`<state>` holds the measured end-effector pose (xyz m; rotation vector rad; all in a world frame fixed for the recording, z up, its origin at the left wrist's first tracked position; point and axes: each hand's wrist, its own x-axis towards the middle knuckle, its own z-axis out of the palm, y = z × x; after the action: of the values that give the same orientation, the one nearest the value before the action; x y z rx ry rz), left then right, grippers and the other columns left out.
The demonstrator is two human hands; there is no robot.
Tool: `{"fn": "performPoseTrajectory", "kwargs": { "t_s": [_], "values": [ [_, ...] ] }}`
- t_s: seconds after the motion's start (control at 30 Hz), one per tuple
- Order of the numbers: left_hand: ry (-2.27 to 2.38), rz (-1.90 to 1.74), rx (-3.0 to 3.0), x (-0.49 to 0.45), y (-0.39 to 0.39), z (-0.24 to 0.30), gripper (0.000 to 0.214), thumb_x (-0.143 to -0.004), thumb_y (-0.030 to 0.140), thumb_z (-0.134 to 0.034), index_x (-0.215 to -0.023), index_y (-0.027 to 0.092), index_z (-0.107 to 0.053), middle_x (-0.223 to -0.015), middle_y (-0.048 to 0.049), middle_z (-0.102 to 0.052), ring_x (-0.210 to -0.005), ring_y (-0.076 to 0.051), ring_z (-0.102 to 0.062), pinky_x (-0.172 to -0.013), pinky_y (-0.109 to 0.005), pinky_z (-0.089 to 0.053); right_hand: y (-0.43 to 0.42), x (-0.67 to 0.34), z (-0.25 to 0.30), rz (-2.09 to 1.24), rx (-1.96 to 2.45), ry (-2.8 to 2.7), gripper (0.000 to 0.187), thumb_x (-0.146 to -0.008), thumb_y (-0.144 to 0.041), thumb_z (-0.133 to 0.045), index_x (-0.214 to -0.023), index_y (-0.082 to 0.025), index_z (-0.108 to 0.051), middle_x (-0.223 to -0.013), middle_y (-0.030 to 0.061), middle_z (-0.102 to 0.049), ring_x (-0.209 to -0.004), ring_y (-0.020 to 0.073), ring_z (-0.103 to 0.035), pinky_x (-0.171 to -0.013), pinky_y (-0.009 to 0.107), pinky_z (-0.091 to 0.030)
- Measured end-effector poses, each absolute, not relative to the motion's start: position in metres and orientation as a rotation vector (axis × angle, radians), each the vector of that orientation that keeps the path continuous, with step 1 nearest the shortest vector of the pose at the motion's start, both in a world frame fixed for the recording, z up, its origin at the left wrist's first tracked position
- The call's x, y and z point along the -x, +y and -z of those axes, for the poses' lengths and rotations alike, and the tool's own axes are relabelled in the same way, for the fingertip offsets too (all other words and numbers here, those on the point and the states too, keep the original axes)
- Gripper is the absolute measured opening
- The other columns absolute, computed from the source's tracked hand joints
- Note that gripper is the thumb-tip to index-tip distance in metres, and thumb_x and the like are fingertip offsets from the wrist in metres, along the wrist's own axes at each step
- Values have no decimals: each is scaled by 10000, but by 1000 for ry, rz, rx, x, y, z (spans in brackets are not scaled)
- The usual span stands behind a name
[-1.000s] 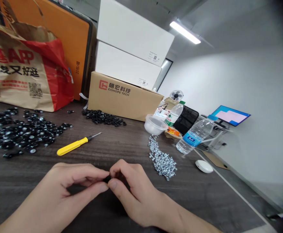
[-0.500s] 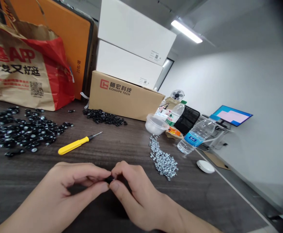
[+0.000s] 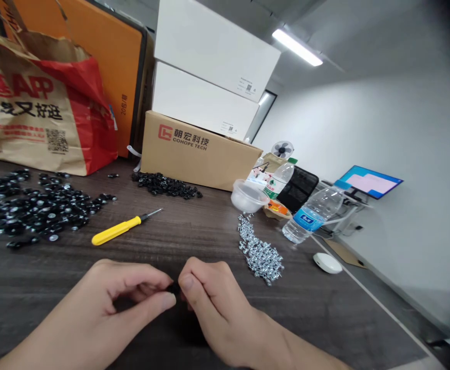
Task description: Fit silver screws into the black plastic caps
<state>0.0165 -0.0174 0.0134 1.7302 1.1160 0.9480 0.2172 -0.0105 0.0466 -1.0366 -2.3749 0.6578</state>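
- Black plastic piece [image 3: 175,289]: small, held between both hands at the middle of the lower frame, above the table. It is mostly hidden by the fingers, so its exact shape cannot be confirmed.
- Left hand [image 3: 123,293]: thumb and forefinger are closed on the piece from the 9 o'clock side. The remaining fingers are curled and partly hidden.
- Right hand [image 3: 213,300]: thumb and forefinger are closed on the piece from the 3 o'clock side. The remaining fingers are curled inward. The two hands touch the piece, but the exact finger contact is hidden.
- Table [image 3: 305,313]: dark wood grain, beneath both hands.
- Loose black pieces [image 3: 36,208]: spread at 10 o'clock from the hands.
- Black heap [image 3: 165,185]: at 12 o'clock, against the cardboard box [image 3: 194,151].
- Screwdriver [image 3: 120,229]: yellow handle, lying at 11 o'clock, nearest tool to the left hand.
- Silver screws [image 3: 259,254]: loose strip at 2 o'clock, just beside the plastic cup [image 3: 248,196].
- Water bottle [image 3: 310,218]: lying tilted, blue label, at 2 o'clock beyond the screws.
- Paper bag [image 3: 43,113]: red and brown, at 11 o'clock, at the far table edge.
- White boxes [image 3: 209,67]: two, stacked on the cardboard box.
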Motion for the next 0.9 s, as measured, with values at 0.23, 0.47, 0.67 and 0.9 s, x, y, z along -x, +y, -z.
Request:
{"fn": "performPoseTrajectory", "kwargs": {
  "t_s": [0.23,0.47,0.67,0.9],
  "values": [
    [1105,-948,-1763,-14,-19,-7,199,-881,406,-645,-803,292,-787,-719,42,-790,-614,-157,-721,-559,-167,-544,-4,-220,-40,-511,858,-2470,121,-1015,-254,-400,-918,-210,-457,-761,-21,-528,-620,112,-461,-619,244,-376],
    [1169,-1104,-2049,-12,-20,-1,141,-879,377,-680,-780,319,-762,-742,62,-776,-635,-133,-719,-595,-157,-541,-18,-211,-48,-676,1130,-2387,381,-1084,-340,-266,-757,-213,-415,-657,-24,-495,-602,118,-471,-573,227,-371],
    [1107,-1004,-1730,-14,-17,-5,162,-867,378,-655,-841,297,-793,-691,53,-788,-598,-149,-730,-540,-150,-556,-9,-217,-43,-594,928,-2443,97,-1005,-245,-442,-926,-208,-483,-767,-30,-547,-663,108,-495,-639,227,-384],
    [1125,-1008,-1769,-13,-19,-1,171,-840,397,-679,-779,291,-799,-709,32,-788,-602,-162,-741,-513,-152,-564,-2,-219,-40,-539,804,-2517,83,-978,-246,-450,-905,-211,-436,-747,-31,-509,-607,107,-442,-594,232,-356]
  ]
}}
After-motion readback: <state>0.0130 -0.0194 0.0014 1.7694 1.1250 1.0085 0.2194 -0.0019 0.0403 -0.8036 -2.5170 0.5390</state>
